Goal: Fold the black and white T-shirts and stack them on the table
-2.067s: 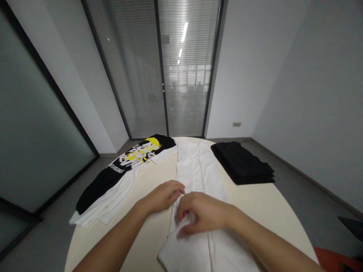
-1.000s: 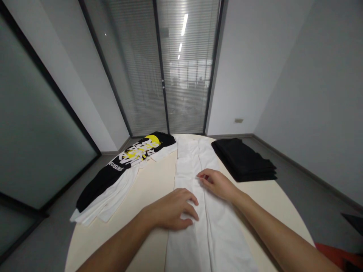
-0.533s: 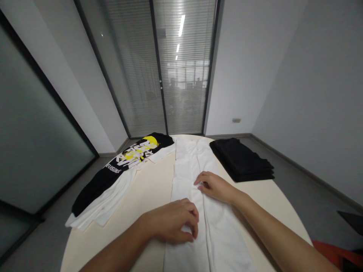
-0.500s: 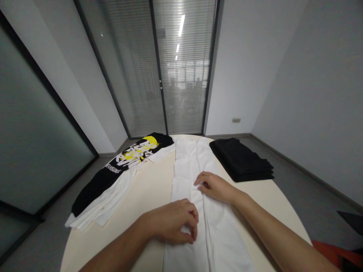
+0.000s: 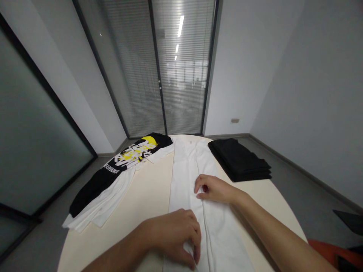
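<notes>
A long white garment (image 5: 181, 181), folded lengthwise, lies down the middle of the table, with a raised fold line along its length. My left hand (image 5: 177, 236) is over its near part, thumb and fingers pinched together on the fabric near that fold. Farther up, my right hand (image 5: 214, 189) has curled fingers, with thumb and fingertips closing on the cloth at the same fold. What kind of garment it is cannot be made out.
A black and white garment with yellow print (image 5: 121, 162) lies along the table's left edge. Folded black clothes (image 5: 239, 160) are stacked at the right edge. Beyond the round cream table (image 5: 150, 189) stand a glass partition (image 5: 181, 102) and walls. Something red (image 5: 334, 253) shows at lower right.
My left hand has moved slightly toward me along the fold, its fingers closer together. My right hand has shifted a little nearer. The garment stays laid out.
</notes>
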A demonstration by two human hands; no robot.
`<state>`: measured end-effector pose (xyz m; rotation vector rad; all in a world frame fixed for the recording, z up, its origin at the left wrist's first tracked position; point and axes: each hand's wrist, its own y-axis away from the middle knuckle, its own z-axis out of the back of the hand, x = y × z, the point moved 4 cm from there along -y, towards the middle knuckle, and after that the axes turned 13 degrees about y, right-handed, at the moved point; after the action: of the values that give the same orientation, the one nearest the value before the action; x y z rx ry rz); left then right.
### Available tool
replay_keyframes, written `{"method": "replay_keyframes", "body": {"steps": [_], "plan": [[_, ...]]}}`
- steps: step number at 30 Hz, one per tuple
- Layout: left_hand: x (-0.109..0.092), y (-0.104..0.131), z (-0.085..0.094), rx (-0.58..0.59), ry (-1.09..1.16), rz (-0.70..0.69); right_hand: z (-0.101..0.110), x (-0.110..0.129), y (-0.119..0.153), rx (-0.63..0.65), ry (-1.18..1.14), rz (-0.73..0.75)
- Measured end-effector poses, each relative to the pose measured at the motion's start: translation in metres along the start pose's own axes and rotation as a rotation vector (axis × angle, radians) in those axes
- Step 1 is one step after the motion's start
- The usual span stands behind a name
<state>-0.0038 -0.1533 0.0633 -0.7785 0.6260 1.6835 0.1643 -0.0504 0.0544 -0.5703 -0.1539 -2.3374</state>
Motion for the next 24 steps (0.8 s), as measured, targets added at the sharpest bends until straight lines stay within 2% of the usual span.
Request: {"method": "replay_keyframes", "body": {"steps": [5, 9, 14, 19, 24], "plan": [[-0.010, -0.002, -0.004, 0.018, -0.112, 0.079, 0.001, 0.001, 0.000, -0.007, -0.001, -0.011], [-0.017, -0.004, -0.006, 0.053, -0.052, 0.013, 0.001, 0.001, 0.001, -0.007, -0.013, 0.001], [-0.014, -0.007, -0.009, 0.039, -0.029, 0.022, -0.001, 0.002, -0.001, -0.045, -0.009, -0.019], [-0.015, -0.013, -0.014, 0.037, 0.016, -0.079, -0.003, 0.001, -0.004, -0.127, -0.007, -0.068], [-0.017, -0.014, -0.014, 0.015, -0.006, -0.128, -0.003, -0.001, -0.004, -0.134, -0.019, -0.096]]}}
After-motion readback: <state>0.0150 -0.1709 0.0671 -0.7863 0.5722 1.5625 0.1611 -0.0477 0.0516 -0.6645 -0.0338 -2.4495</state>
